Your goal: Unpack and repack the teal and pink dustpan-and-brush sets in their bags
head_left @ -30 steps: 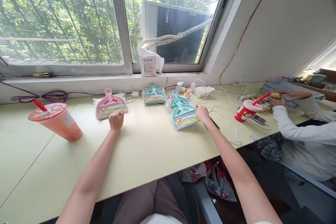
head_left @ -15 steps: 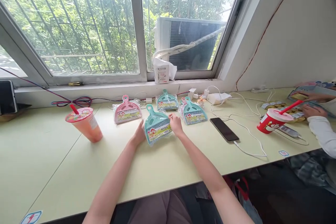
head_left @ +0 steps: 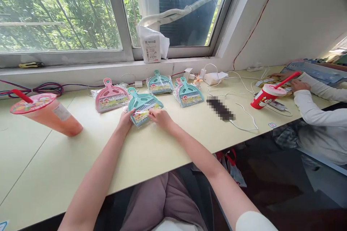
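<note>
A teal mini dustpan and brush set [head_left: 142, 101] in clear plastic wrap, with a printed label across its front, leans tilted just above the table. My left hand [head_left: 125, 121] is closed on its left edge. Fingers curled, my right hand [head_left: 162, 118] pinches the wrap at the front by the label; the fingertips are partly hidden. Behind it to the left lies a wrapped pink dustpan set [head_left: 112, 97]. Another teal dustpan set [head_left: 159, 82] is at the back, and a further teal one [head_left: 189, 94] lies on the right, with pink showing behind it.
A tilted-looking drink cup [head_left: 58, 115] with a red straw stands left. Right of the sets are a blurred-out phone [head_left: 221, 108], white cables and a red cup [head_left: 267, 96]. A co-worker's hands [head_left: 299, 85] are at far right. A tissue pack [head_left: 151, 49] sits on the windowsill [head_left: 97, 66].
The view has tilted down and turned, with objects shifted left and up. My right hand has moved from the set's right edge onto its front by the label. My left hand keeps its hold.
</note>
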`<state>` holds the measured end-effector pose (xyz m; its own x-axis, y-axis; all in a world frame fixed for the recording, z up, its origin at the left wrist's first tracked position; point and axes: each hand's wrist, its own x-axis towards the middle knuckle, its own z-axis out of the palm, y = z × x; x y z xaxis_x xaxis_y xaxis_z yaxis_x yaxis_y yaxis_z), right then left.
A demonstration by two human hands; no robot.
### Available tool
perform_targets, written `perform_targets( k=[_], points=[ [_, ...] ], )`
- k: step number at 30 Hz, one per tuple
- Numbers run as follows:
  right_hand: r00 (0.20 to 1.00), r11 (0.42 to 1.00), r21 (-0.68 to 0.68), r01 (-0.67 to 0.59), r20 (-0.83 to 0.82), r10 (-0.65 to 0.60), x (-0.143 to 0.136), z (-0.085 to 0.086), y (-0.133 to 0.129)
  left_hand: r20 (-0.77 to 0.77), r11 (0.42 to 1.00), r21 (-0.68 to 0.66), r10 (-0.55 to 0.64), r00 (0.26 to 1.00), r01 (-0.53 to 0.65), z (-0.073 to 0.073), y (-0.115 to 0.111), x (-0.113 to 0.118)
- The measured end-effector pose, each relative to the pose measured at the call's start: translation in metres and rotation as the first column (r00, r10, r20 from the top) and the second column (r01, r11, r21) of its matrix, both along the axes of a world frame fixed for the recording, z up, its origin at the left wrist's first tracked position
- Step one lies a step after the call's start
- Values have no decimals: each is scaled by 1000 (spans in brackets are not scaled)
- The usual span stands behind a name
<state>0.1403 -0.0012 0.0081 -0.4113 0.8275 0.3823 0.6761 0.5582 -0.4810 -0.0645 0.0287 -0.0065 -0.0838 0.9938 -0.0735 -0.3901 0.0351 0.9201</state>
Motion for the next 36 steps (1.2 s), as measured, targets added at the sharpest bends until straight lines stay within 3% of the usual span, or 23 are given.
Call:
perform_targets(
  k=[3,6,10,13,15,19,24,29,31,33,36],
  points=[
    [997,997,-82,0,-75,-6,-12,-9,0,57,996,15,82,995,-83,4,0,-5],
    [923,974,-225,2,-375,-88,-13,-16,6,103,997,24,67,992,-70,11,-8,-6],
    [607,875,-467,-125,-734,-305,-5,-14,16,121,1000,26,-5,993,2,19,-22,2],
    [374,846,-476,-241,-850,-372,-2,-10,19,119,999,19,-42,992,40,20,-25,6],
    [300,830,-472,-297,-871,-388,-1,-9,19,96,999,14,-52,994,51,18,-21,5],
    [311,798,-517,-310,-848,-428,-1,-10,18,71,998,55,-6,997,2,9,-8,0],
    [304,830,-483,-281,-865,-400,-5,-10,18,128,984,110,125,984,-140,3,4,-13],
    [370,872,-476,-118,-836,-406,5,-11,27,196,940,76,314,929,-334,7,11,-44],
    [358,873,-484,-60,-827,-433,13,-12,33,200,916,39,384,901,-399,9,13,-54],
    [287,871,-489,-47,-842,-457,21,-13,38,107,932,-17,363,926,-363,11,13,-59],
    [177,875,-481,-61,-868,-465,29,-13,43,-139,988,-76,125,982,-136,12,10,-52]
  ],
)
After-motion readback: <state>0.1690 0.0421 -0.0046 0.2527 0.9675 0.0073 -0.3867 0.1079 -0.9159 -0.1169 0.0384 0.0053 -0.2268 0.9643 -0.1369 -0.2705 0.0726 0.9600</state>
